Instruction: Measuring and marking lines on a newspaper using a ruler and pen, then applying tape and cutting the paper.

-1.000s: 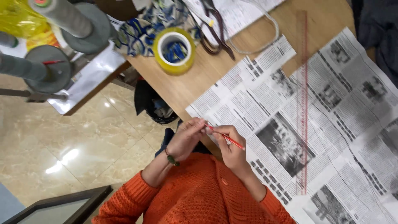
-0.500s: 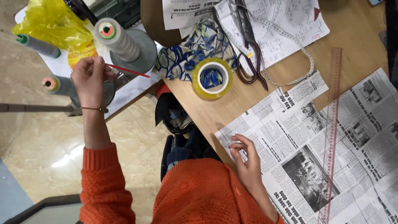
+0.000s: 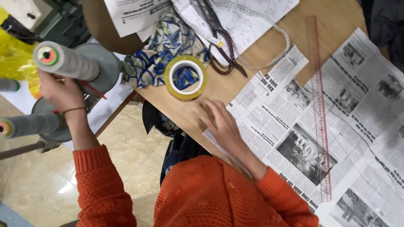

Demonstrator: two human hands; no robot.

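My left hand (image 3: 61, 90) is stretched out to the left, off the table, and grips a thin red pencil (image 3: 93, 90). It sits right under a big grey thread cone (image 3: 69, 64). My right hand (image 3: 221, 124) lies flat with spread fingers on the wooden table (image 3: 189, 113), at the corner of a spread newspaper (image 3: 345, 126). It holds nothing. A yellow tape roll (image 3: 185, 78) stands just beyond its fingertips.
A long clear ruler with red marks (image 3: 320, 105) lies across the newspaper. Large scissors (image 3: 221, 40), a white measuring tape (image 3: 275, 31), blue patterned fabric (image 3: 153, 54) and papers sit at the table's far side. A second grey cone (image 3: 29, 125) and a yellow plastic bag (image 3: 14, 59) are on the left.
My left hand carried the red pencil from in front of my chest out to the thread cones. My right hand let go and moved forward onto the table edge.
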